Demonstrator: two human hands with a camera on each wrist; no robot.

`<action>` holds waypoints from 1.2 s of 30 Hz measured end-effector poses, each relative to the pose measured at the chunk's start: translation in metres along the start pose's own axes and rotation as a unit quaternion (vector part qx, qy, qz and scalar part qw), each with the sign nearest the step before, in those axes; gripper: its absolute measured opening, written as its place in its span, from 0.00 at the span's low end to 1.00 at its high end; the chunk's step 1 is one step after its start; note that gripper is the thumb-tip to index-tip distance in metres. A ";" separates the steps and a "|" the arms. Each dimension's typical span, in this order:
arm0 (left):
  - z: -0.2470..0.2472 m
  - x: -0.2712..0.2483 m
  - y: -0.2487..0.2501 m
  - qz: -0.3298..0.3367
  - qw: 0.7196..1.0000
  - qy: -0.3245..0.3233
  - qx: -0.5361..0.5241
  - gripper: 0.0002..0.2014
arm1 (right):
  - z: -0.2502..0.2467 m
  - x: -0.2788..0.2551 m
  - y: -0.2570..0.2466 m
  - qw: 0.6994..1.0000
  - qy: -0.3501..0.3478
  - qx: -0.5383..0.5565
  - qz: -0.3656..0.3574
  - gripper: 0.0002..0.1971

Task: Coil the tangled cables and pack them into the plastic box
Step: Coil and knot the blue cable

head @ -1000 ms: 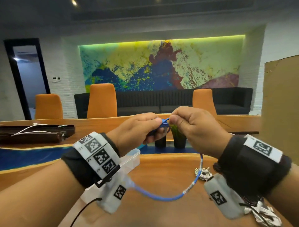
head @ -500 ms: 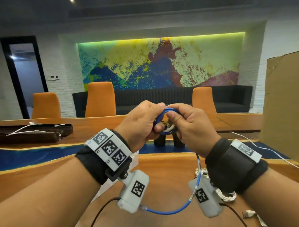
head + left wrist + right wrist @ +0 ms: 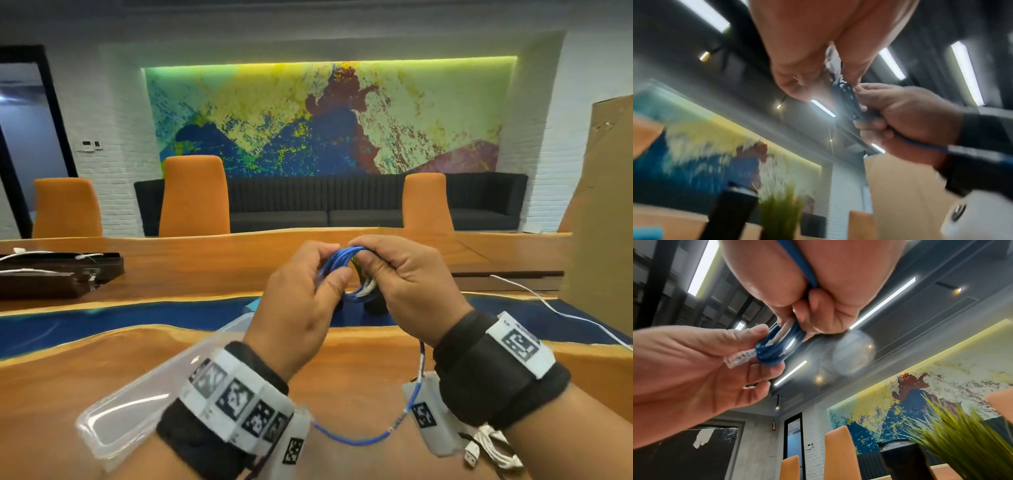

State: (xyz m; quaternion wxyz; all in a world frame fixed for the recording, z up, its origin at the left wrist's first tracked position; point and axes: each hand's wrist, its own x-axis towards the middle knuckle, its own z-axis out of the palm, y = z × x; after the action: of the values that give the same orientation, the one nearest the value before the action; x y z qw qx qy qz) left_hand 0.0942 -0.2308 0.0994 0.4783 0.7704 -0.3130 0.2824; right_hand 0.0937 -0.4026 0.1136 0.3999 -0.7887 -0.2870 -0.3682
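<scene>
Two hands up over a long wood table (image 3: pixel 171 363) with a blue strip down its middle. Behind the table, three orange chairs (image 3: pixel 193 195), a dark sofa (image 3: pixel 325 205) and a big bright painting (image 3: pixel 325 116) on a white brick wall. Brown cardboard (image 3: pixel 603 205) at the far right. On the table's left end, a dark tray (image 3: pixel 51 274) with white wires on top. One thin white wire (image 3: pixel 561 313) across the right side.

Near the left arm, a clear plastic box (image 3: pixel 130 411), flat on the table; contents hard to tell. By the right wrist, a heap of white cables (image 3: pixel 493 448) on the wood.

Up in the air, a small blue coil (image 3: pixel 337 265), not in the box. Left hand (image 3: pixel 301 305) pinching the coil's left side, thumb and fingers curled round it. Right hand (image 3: pixel 407 284) gripping the other side, fingers closed on the loops. Loose blue tail (image 3: pixel 356 440) hanging under the right wrist and curving toward the left one. Clear plug (image 3: pixel 740 359) by the left fingers (image 3: pixel 748 334).
</scene>
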 end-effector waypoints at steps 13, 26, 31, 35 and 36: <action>0.021 0.009 -0.044 -0.078 0.994 0.027 -0.066 0.16 | 0.038 -0.006 0.041 0.997 0.071 -0.029 0.017 0.13; -0.057 0.027 -0.051 -0.097 0.987 0.042 -0.122 0.16 | 0.000 -0.007 0.051 0.978 -0.091 -0.156 0.109 0.09; -0.065 0.028 -0.065 -0.074 0.993 0.092 -0.001 0.16 | 0.000 -0.006 0.051 0.928 -0.173 -0.286 0.164 0.15; -0.082 0.029 -0.077 -0.073 0.983 0.162 0.046 0.16 | -0.003 -0.011 0.053 0.893 -0.213 -0.304 0.254 0.19; -0.083 0.029 -0.077 -0.077 0.982 0.165 0.044 0.16 | -0.003 -0.010 0.051 0.888 -0.216 -0.310 0.262 0.19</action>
State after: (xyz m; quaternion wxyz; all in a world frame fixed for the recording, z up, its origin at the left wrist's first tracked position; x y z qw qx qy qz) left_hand 0.1597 -0.1343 0.1096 0.5095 0.7553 -0.1562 0.3815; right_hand 0.1254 -0.4331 0.0847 0.1456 -0.9791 -0.0206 -0.1408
